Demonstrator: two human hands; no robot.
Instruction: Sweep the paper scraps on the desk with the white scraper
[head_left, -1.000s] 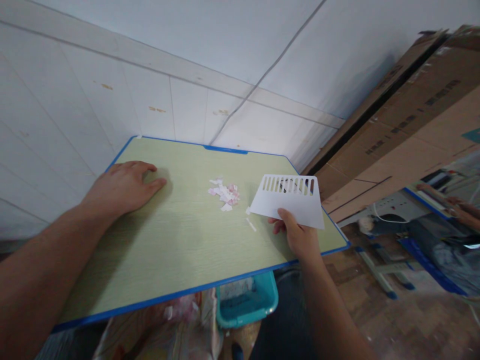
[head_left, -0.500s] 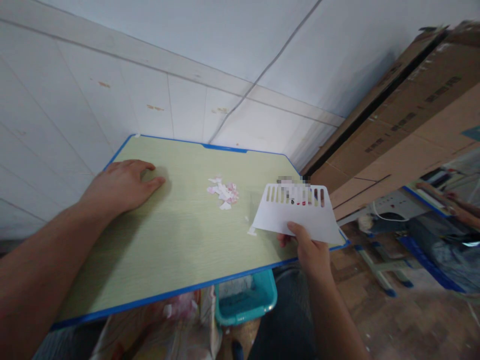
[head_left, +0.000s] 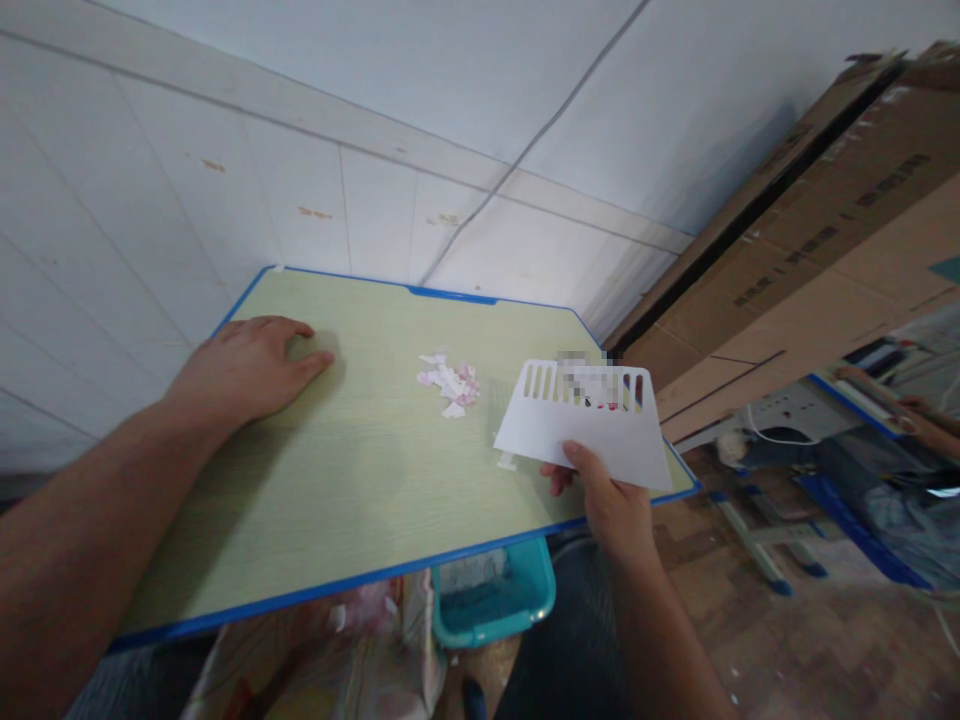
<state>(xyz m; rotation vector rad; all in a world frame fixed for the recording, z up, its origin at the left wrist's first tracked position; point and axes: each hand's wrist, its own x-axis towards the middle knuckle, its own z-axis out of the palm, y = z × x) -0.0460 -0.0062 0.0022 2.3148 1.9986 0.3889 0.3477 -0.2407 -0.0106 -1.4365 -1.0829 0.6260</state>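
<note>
My right hand [head_left: 611, 500] grips a white card with a row of slots [head_left: 581, 428] by its near edge, thumb on top and fingers beneath. The card is held above the right part of the table, its slotted side away from me; part of that side is blurred out. On the left of the table [head_left: 360, 480] my left hand [head_left: 251, 365] rests with thumb and index finger apart, holding nothing. Between the hands lies a small heap of white and pink paper scraps [head_left: 454, 385]. A small white piece [head_left: 507, 461] lies by the card's left corner.
A teal basin [head_left: 495, 605] stands below the table's near edge, beside a bag [head_left: 360, 640] with pinkish scraps. The wall [head_left: 262, 190] with a hanging cable [head_left: 555, 115] borders the far side. Large cardboard boxes [head_left: 795, 240] stand at the right. Another person's arm [head_left: 930, 425] shows far right.
My right hand and the slotted card have shifted slightly left. My left hand and the scraps stay in place on the table.
</note>
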